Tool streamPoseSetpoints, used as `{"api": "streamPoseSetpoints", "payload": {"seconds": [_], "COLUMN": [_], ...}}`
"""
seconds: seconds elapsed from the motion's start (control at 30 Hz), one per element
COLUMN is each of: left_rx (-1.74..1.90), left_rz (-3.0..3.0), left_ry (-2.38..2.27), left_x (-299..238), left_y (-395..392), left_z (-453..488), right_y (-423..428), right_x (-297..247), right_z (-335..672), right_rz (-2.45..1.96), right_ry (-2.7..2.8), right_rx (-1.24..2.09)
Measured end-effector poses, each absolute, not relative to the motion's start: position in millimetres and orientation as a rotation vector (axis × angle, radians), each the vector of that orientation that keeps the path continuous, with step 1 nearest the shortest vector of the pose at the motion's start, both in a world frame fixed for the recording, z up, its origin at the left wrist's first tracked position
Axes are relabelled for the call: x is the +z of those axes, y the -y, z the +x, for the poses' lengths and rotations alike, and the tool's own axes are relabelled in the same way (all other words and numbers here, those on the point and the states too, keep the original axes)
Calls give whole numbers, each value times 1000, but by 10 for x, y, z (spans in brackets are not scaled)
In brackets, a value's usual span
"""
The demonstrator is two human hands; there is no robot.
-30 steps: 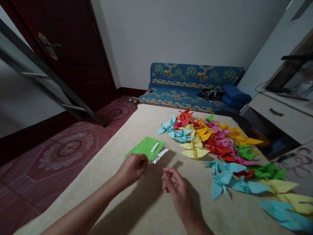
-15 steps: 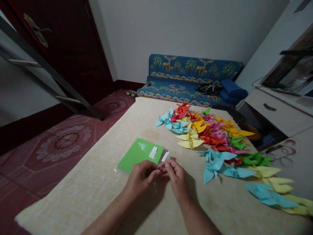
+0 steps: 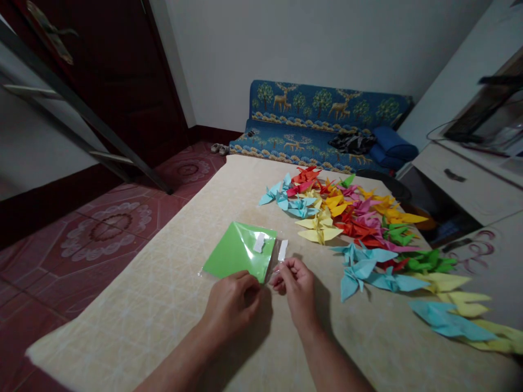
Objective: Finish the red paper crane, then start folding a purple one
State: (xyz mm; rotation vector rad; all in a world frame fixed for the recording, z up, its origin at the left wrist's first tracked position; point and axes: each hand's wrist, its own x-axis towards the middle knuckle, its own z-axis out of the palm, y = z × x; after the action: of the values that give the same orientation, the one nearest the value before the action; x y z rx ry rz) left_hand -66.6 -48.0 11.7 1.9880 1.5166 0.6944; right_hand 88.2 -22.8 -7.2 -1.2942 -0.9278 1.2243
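Note:
A pack of square green paper [image 3: 232,253] in a clear plastic sleeve lies on the table in front of me, with glare across it and a small white label [image 3: 259,243]. My left hand [image 3: 232,302] is closed at the near edge of the sleeve, fingers curled and fingertips partly hidden. The thumb and fingers of my right hand [image 3: 299,283] pinch the sleeve's clear flap at the near right corner. Just beyond those fingers, a white strip [image 3: 283,250] shows on the flap.
Many folded paper cranes [image 3: 359,223] in several colours cover the table's right side. A pale patterned cloth [image 3: 163,288] covers the table. Behind it stands a blue sofa [image 3: 286,130]; a ladder [image 3: 110,141] leans at left, and a white cabinet [image 3: 469,179] is at right.
The green pack has shifted slightly right and turned, its near edge now bent with more glare. My hands, close together before, have moved a little apart.

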Motion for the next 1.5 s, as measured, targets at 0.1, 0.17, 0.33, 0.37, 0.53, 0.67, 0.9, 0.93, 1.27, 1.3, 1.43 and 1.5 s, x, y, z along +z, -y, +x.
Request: {"api": "streamPoseSetpoints", "payload": {"seconds": [0.1,0.17,0.33,0.37,0.53,0.67,0.9,0.93,1.27,1.3,1.43,1.5], "left_rx": [714,766,955,959,976,1011,1043,1068,1126,1102,1030,1026], "left_rz": [1973,1964,2037,2061,2129,2162,2021,1970,1906,1925,1961,1938], "left_ry": [-1459,-1435,-1421,-1417,-1429,-1496,-1638,-1641,-1613,-1624,-1640,-1636], "left_x": [133,146,128,116,70,78,94,96,76,71,78,93], "left_y": [456,445,421,413,375,372,394,388,341,343,352,350], "left_z": [-671,-671,-693,-703,-754,-747,-718,-728,-796,-788,-766,-769], "right_y": [235,237,221,216,207,216,222,224,244,258,333,358], "right_x": [-76,-101,-116,-108,-62,-52,-82,-91,-155,-129,-1,16], "right_z": [901,913,938,942,960,960,961,966,942,937,899,864], "right_rz": [-1278,-1245,-1095,-1068,-1006,-977,-986,-990,-1361,-1356,-1152,-1061], "right_ry": [899,896,836,799,658,619,660,694,1117,1184,1500,1620], "right_rx": [1209,1198,1284,1309,1360,1351,1350,1359,735,551,72,117]}}
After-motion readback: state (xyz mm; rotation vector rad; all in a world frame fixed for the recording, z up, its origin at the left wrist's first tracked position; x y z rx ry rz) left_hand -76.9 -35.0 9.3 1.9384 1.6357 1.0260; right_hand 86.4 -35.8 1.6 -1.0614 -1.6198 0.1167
